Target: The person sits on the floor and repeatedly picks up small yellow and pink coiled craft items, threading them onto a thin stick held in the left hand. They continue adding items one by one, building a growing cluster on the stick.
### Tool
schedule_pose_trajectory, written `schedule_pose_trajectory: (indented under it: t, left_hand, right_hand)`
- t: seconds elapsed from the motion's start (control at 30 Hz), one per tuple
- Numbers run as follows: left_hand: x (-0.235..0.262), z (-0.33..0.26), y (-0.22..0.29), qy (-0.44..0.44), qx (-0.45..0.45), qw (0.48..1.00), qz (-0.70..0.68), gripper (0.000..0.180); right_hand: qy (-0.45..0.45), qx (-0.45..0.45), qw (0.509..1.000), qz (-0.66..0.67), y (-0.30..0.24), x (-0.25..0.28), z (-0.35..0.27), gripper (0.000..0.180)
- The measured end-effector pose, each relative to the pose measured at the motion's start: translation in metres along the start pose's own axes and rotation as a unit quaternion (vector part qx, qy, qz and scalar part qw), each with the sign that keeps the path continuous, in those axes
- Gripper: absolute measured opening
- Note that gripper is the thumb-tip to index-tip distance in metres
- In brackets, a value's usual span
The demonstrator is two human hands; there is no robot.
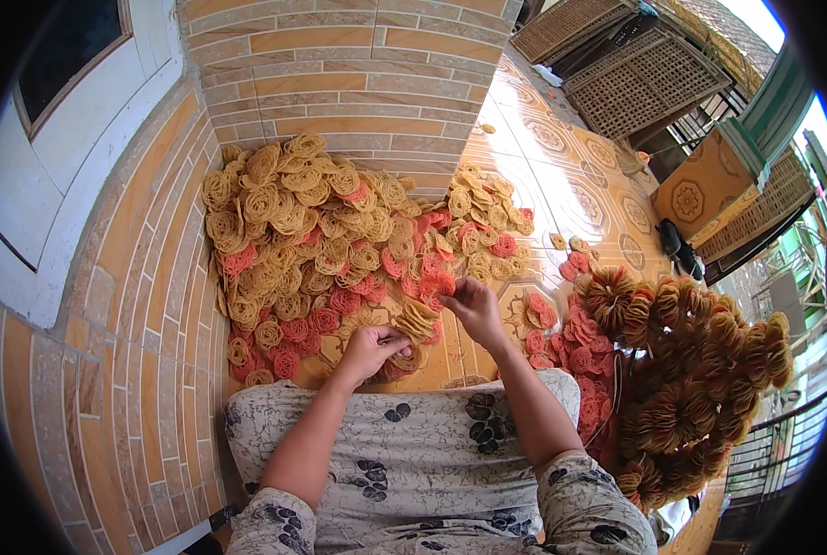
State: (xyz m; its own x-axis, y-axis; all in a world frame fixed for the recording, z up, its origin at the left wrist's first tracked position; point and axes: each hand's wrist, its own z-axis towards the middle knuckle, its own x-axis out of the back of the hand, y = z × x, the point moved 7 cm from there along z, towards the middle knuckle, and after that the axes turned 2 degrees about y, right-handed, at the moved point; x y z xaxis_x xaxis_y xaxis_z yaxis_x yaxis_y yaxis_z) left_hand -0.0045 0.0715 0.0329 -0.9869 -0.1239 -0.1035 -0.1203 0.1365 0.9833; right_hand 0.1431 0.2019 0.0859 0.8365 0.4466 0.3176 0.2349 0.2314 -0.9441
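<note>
My left hand [373, 353] is closed round a small stack of yellow lacy crackers [417, 320], which it holds on edge low over the tiled floor. Just to its right, my right hand [474, 308] pinches a red lacy cracker [438, 285] at the stack's upper end. Beyond both hands spreads a large heap of yellow crackers [284, 217], with red ones mixed in along its near side. More red crackers [580, 356] lie in a pile to the right of my right forearm. My fingers partly cover what they hold.
Bunches of strung crackers [700, 388] rise at my right. A brick-patterned wall [349, 92] backs the heap, and another runs along my left beneath a white door [71, 176]. Woven racks [645, 81], a tiled block [709, 185] and dark shoes [679, 248] stand at the far right.
</note>
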Motion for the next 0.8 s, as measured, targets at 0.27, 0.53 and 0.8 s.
schedule_pose_trajectory:
  t: [0.27, 0.53, 0.8]
  left_hand:
    - [-0.005, -0.003, -0.005, -0.035, 0.040, 0.995, -0.079, 0.012]
    - [0.005, 0.001, -0.010, 0.053, -0.006, 0.997, -0.053, 0.009]
    - [0.019, 0.001, -0.009, 0.100, -0.020, 0.994, 0.042, 0.011]
  right_hand:
    - [0.012, 0.043, 0.998, -0.053, -0.010, 0.001, -0.003, 0.014]
    - [-0.095, 0.018, 0.986, -0.136, 0.019, -0.013, 0.001, 0.023]
    - [-0.219, 0.116, 0.878, -0.409, 0.053, -0.055, -0.013, 0.033]
